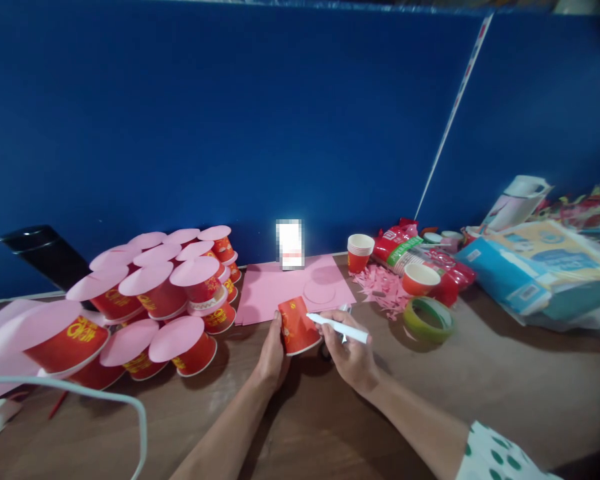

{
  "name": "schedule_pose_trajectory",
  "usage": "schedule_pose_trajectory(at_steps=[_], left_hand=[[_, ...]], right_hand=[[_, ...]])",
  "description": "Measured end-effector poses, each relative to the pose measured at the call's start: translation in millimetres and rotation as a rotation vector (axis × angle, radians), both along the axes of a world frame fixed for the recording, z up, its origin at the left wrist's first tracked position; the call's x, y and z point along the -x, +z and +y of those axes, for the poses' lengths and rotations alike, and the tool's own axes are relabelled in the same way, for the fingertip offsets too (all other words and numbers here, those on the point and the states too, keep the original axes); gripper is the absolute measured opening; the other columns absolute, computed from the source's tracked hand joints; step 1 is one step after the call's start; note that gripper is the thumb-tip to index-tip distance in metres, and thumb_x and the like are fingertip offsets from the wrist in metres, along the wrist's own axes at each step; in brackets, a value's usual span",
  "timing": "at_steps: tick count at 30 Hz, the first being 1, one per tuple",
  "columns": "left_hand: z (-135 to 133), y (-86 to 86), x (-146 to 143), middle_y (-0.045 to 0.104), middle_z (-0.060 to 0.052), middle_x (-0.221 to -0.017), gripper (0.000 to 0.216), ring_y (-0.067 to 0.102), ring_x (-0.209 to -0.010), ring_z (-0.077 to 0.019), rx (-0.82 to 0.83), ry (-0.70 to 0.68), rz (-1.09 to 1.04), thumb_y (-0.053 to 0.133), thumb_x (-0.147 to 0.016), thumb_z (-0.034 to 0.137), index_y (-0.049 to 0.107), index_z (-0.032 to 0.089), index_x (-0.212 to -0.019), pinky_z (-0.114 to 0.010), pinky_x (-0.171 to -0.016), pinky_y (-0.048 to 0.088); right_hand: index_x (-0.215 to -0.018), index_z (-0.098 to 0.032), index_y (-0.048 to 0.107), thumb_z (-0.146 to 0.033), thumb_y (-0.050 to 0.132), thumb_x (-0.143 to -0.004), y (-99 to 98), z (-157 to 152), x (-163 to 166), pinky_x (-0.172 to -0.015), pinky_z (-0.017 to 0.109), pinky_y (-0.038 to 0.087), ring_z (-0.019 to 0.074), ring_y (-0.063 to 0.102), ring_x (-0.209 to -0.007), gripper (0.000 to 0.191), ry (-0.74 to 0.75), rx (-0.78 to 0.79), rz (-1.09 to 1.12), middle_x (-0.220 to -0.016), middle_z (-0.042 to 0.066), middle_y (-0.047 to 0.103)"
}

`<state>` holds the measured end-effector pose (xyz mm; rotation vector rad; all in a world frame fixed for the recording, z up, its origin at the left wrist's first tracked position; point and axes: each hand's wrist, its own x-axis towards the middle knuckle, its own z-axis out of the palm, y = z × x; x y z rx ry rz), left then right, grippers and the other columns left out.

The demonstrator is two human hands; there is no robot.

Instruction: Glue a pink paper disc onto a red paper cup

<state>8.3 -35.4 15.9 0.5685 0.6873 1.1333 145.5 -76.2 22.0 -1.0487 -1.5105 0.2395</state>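
My left hand (274, 352) grips the left side of a red paper cup (298, 328), which is tipped with its wide rim facing down toward me. A white marker pen (344, 327) lies in the closed fingers of my right hand (349, 353), its tip at the cup's right side; whether it touches cannot be told. Behind the cup, sheets of pink paper (267, 287) lie on the table, the top one bearing a drawn circle. Something metallic, perhaps scissors, is partly hidden behind my right hand.
On the left, several upturned red cups (195, 350) carry pink paper discs (176, 339), some stacked. A pale cable (141, 413) curves at front left. To the right are pink paper scraps (385, 287), a tape roll (429, 319), stacked cups (361, 252) and a tissue pack (545, 267).
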Motion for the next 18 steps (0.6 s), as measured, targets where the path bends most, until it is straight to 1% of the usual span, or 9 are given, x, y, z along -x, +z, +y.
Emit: schedule_pose_trajectory(at_steps=[5, 9, 14, 18], left_hand=[[1.8, -5.2, 2.2, 0.071, -0.012, -0.105, 0.052, 0.061, -0.110, -0.0272, -0.074, -0.033, 0.045, 0.064, -0.077, 0.051, 0.065, 0.010, -0.108, -0.040, -0.102, 0.042], [2.2, -10.0, 3.4, 0.070, -0.013, -0.109, 0.053, 0.061, -0.110, -0.0274, -0.140, -0.045, 0.070, 0.060, -0.080, 0.053, 0.064, 0.010, -0.110, -0.041, -0.102, 0.041], [2.3, -15.2, 4.4, 0.069, -0.012, -0.111, 0.052, 0.060, -0.110, -0.0264, -0.171, -0.052, 0.112, 0.053, -0.084, 0.054, 0.064, 0.011, -0.110, -0.041, -0.103, 0.040], [2.0, -14.4, 4.7, 0.069, -0.013, -0.111, 0.052, 0.061, -0.109, -0.0263, -0.176, -0.062, 0.135, 0.052, -0.085, 0.055, 0.064, 0.011, -0.110, -0.040, -0.103, 0.039]], right_hand=[[-0.096, -0.018, 0.062, -0.018, 0.051, -0.090, 1.6, -1.9, 1.8, -0.067, 0.024, 0.053, 0.0155, 0.066, -0.073, 0.012, 0.007, -0.004, -0.006, -0.081, 0.005, 0.067], [-0.099, -0.019, 0.063, -0.020, 0.052, -0.090, 1.5, -0.9, 1.2, -0.067, 0.024, 0.054, 0.0155, 0.066, -0.073, 0.014, 0.031, 0.011, 0.007, -0.080, 0.004, 0.067], [-0.097, -0.018, 0.062, -0.021, 0.052, -0.090, 1.7, -0.8, 1.1, -0.069, 0.024, 0.055, 0.0158, 0.067, -0.074, 0.013, 0.046, 0.029, 0.030, -0.083, 0.005, 0.069], [-0.096, -0.018, 0.063, -0.022, 0.051, -0.091, 2.8, -2.0, 1.6, -0.070, 0.025, 0.055, 0.0162, 0.068, -0.075, 0.013, 0.041, 0.035, 0.026, -0.083, 0.005, 0.069]])
